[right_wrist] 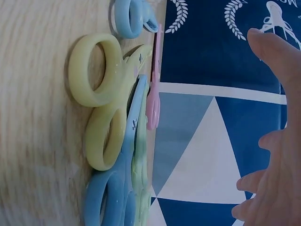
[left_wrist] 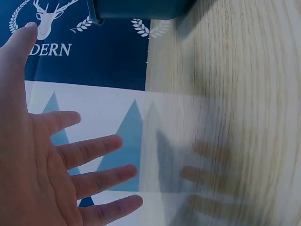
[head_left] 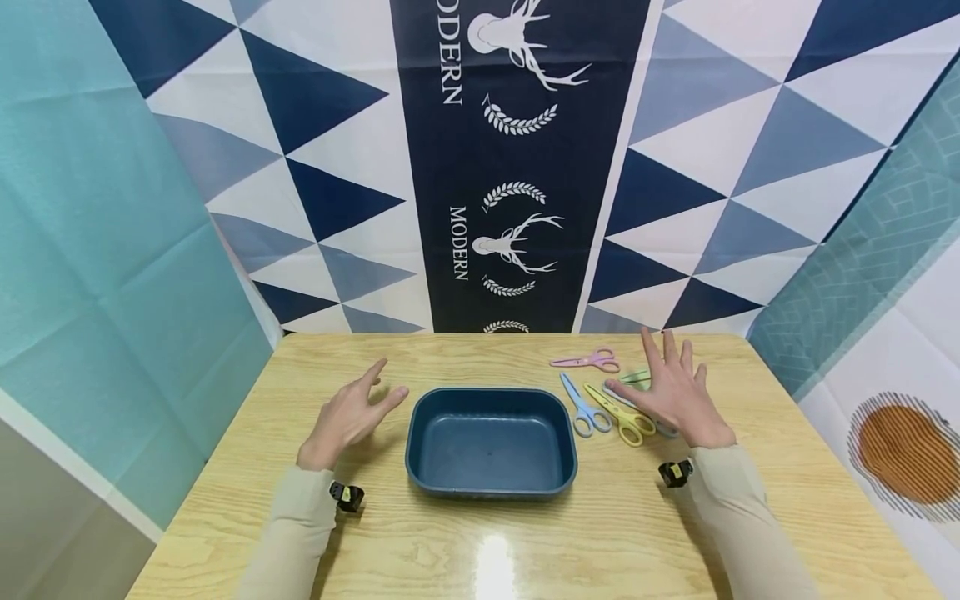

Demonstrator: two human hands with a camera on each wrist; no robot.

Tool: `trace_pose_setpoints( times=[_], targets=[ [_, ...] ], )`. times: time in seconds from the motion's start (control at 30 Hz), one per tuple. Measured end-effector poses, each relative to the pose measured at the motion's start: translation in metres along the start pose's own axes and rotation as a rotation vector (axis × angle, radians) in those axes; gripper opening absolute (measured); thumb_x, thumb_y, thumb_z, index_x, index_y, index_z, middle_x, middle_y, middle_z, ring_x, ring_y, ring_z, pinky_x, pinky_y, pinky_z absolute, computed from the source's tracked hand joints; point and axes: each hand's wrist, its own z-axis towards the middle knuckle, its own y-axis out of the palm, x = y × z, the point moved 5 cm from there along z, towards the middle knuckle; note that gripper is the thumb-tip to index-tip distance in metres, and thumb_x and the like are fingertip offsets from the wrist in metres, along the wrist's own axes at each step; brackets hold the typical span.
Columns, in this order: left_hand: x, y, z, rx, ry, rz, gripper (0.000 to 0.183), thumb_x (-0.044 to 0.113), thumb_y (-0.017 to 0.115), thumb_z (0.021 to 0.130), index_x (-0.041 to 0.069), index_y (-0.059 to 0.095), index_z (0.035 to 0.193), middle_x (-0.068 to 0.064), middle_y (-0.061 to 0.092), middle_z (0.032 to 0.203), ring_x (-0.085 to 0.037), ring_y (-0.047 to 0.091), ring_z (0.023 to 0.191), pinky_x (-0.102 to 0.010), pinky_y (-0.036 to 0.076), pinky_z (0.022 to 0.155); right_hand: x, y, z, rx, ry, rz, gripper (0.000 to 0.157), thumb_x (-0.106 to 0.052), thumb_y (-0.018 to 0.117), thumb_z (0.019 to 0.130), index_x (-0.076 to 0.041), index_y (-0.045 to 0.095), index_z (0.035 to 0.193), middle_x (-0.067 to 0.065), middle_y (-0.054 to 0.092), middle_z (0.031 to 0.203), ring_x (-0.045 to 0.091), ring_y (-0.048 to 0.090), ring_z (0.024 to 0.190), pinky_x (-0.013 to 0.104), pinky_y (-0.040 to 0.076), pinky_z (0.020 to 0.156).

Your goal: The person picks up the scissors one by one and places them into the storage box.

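My left hand (head_left: 347, 421) is held over the table left of a dark blue tray (head_left: 491, 492), with fingers and thumb spread and nothing in them. In the left wrist view the left hand (left_wrist: 42, 165) shows its palm side and straight fingers. Above several scissors, my right hand (head_left: 678, 396) hovers with its fingers spread, holding nothing. Blue scissors (head_left: 582, 408) and yellow scissors (head_left: 633, 423) lie nearest the tray. Pink scissors (head_left: 596, 361) lie behind them. Green scissors (right_wrist: 140, 165) and a second blue pair (right_wrist: 117, 188) are partly hidden under the right hand in the head view.
The wooden table (head_left: 480, 575) runs back to a wall hung with patterned cloth (head_left: 345, 125). Teal cloth (head_left: 112, 208) hangs on the left side, and a pale panel (head_left: 922, 350) with an orange circle stands at the right. The tray's inside shows only its bare floor.
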Motion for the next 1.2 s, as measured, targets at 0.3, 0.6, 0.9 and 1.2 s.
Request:
trace_pose_setpoints(
  times=[0.3,0.6,0.9,1.2],
  targets=[
    [0.005,0.013,-0.003,-0.031,-0.008,-0.025,0.090,0.081,0.043,0.093,0.021,0.038,0.159,-0.015,0.068,0.134,-0.038,0.064,0.125,-0.060,0.048,0.100,0.007,0.004,0.005,-0.014,0.011,0.025,0.118,-0.079,0.058,0.086,-0.021,-0.009,0.165,0.031,-0.013,0.167,0.062,-0.018,0.148,0.088,0.000,0.104],
    [0.012,0.020,-0.004,-0.050,0.011,-0.047,0.088,0.081,0.045,0.092,0.023,0.040,0.158,-0.011,0.069,0.133,-0.034,0.066,0.122,-0.058,0.049,0.100,0.014,0.001,0.007,-0.091,-0.023,-0.016,0.116,-0.076,0.057,0.089,-0.018,-0.010,0.165,0.030,-0.012,0.167,0.064,-0.013,0.147,0.087,0.004,0.105],
    [0.018,0.023,-0.009,-0.074,0.022,-0.031,0.087,0.078,0.049,0.093,0.015,0.048,0.153,-0.012,0.070,0.131,-0.033,0.067,0.122,-0.057,0.049,0.101,0.027,-0.005,0.008,-0.126,-0.045,-0.067,0.116,-0.077,0.056,0.090,-0.014,-0.006,0.165,0.034,-0.005,0.167,0.065,-0.004,0.148,0.086,0.006,0.106],
    [0.022,0.024,-0.010,-0.091,0.038,-0.008,0.080,0.076,0.051,0.093,0.014,0.061,0.142,-0.005,0.074,0.122,-0.028,0.069,0.115,-0.052,0.053,0.095,0.036,-0.008,0.008,-0.154,-0.062,-0.060,0.114,-0.072,0.057,0.092,-0.009,-0.002,0.165,0.038,-0.001,0.165,0.067,0.002,0.147,0.085,0.012,0.106]
  ],
)
